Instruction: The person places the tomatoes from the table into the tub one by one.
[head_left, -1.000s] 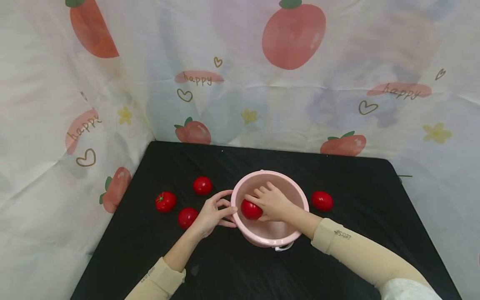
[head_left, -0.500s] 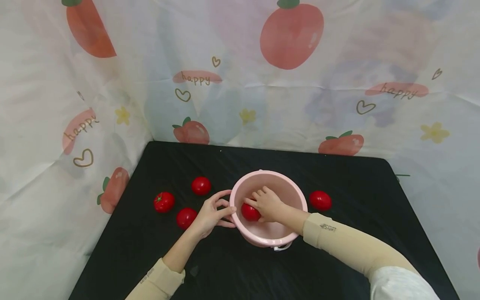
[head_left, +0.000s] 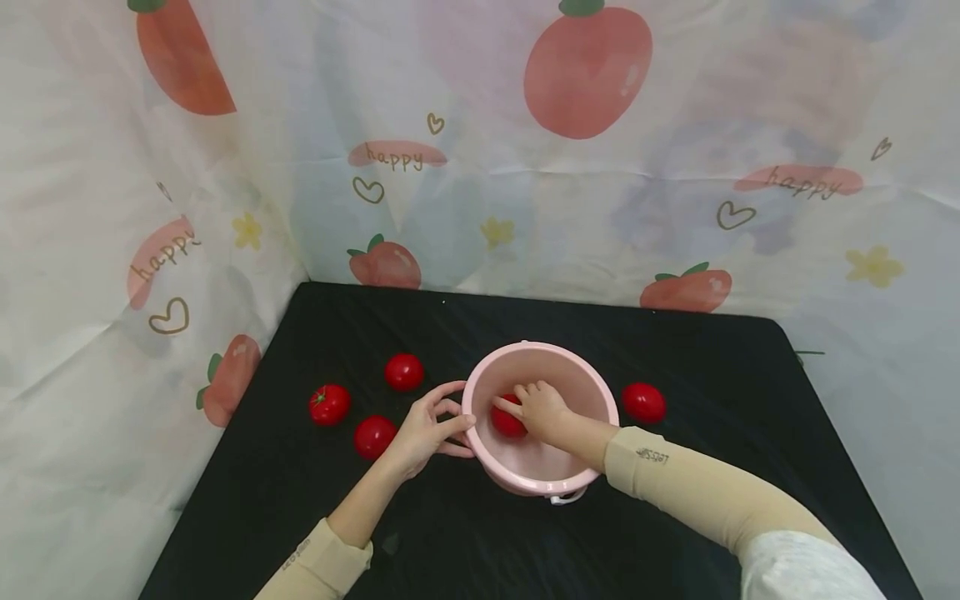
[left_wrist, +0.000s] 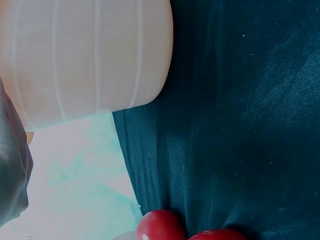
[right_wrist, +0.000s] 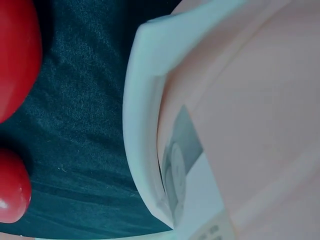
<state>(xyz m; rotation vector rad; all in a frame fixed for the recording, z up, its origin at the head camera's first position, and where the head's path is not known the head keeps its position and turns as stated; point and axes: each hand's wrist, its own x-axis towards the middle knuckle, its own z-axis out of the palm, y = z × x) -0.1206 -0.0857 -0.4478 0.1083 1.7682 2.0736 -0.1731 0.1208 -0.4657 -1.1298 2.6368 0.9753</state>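
A pink bucket [head_left: 551, 485] stands upright near the middle of the black table. My left hand [head_left: 422, 435] grips its left rim, thumb at the edge and fingers along the outer wall. My right hand [head_left: 546, 414] reaches down inside the bucket and holds a red tomato [head_left: 507, 421] near the left inner wall, one finger stretched across its top. In the left wrist view, the ribbed bucket wall [left_wrist: 85, 60] fills the upper left, with part of the hand [left_wrist: 11, 165] at the edge. The right wrist view shows the white bucket handle [right_wrist: 140, 115] but not the hand.
Left of the bucket lie a tomato with a green stem [head_left: 330, 405], another tomato [head_left: 404, 372] and a third tomato [head_left: 373, 437] beside the left wrist. One more tomato [head_left: 643, 402] lies to the bucket's right. A patterned curtain [head_left: 570, 208] closes off the table's back and left.
My right hand has gone deeper into the bucket with the tomato, which now sits slightly more to the right. My left hand keeps its grip on the rim.
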